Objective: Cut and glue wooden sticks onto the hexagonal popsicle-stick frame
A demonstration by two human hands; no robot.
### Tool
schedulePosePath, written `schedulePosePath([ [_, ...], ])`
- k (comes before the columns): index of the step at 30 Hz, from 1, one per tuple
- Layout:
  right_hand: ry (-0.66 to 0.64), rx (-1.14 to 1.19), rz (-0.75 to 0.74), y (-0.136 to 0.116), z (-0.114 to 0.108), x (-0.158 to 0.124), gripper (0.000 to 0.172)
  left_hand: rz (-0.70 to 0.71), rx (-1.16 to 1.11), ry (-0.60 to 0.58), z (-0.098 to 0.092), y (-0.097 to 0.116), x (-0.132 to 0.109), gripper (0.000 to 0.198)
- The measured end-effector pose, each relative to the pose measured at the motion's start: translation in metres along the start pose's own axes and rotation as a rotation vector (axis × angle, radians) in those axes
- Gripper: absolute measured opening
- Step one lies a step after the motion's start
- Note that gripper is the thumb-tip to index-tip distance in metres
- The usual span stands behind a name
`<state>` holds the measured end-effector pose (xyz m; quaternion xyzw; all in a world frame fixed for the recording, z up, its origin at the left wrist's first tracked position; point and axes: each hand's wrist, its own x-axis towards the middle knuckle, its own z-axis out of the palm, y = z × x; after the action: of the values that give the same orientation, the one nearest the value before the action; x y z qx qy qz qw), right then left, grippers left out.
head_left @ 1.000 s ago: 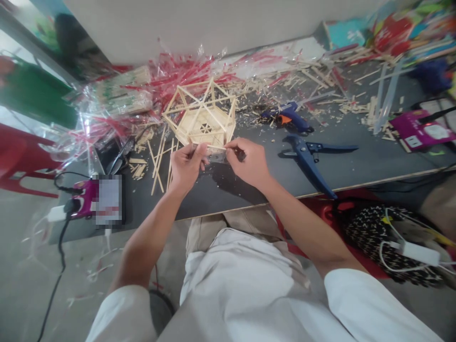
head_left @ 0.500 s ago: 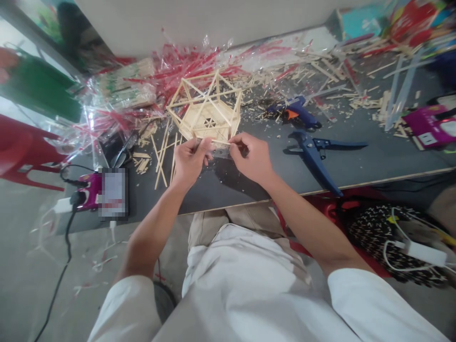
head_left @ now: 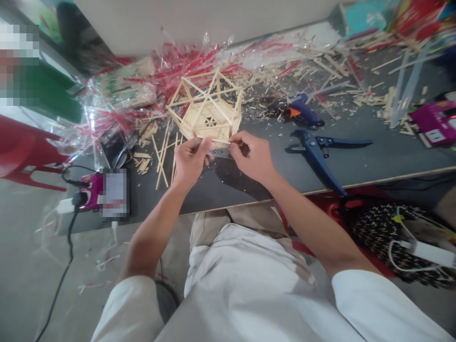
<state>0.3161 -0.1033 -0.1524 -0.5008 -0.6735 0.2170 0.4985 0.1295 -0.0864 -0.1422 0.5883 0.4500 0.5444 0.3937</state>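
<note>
A hexagonal frame of thin wooden sticks (head_left: 206, 107) stands on the dark grey table (head_left: 374, 156). Just in front of it my left hand (head_left: 188, 159) and my right hand (head_left: 251, 156) pinch the two ends of one short wooden stick (head_left: 218, 141), held level above the table. A clear ruler (head_left: 219, 153) lies under the stick, between the hands. Loose sticks (head_left: 162, 159) lie on the table to the left of my left hand.
Blue cutting pliers (head_left: 317, 154) and a blue glue gun (head_left: 297, 109) lie to the right. Crumpled red and clear wrappers (head_left: 142, 90) and stick offcuts (head_left: 331, 66) cover the far side. A purple power strip (head_left: 89, 194) sits at the left edge, another purple box (head_left: 432, 126) at the right.
Both hands keep the same grip on the stick. Only the camera has shifted slightly, so the scene sits a little to the right.
</note>
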Motion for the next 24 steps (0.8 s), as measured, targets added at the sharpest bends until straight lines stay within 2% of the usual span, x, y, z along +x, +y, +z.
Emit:
schedulePosePath([
  [8,0.001,0.011,-0.005,0.0023,0.0005,-0.0004,0.015,0.003,0.019,-0.006,-0.0014,0.0014,-0.0007,0.047],
  [14,-0.003,-0.004,-0.029,0.0045,0.0015,-0.0009,0.016,-0.012,0.018,-0.021,-0.0036,-0.0021,-0.0010,0.041],
  [24,-0.023,-0.033,-0.045,0.0044,0.0014,-0.0002,0.015,-0.032,0.020,-0.013,-0.0039,-0.0002,-0.0016,0.045],
])
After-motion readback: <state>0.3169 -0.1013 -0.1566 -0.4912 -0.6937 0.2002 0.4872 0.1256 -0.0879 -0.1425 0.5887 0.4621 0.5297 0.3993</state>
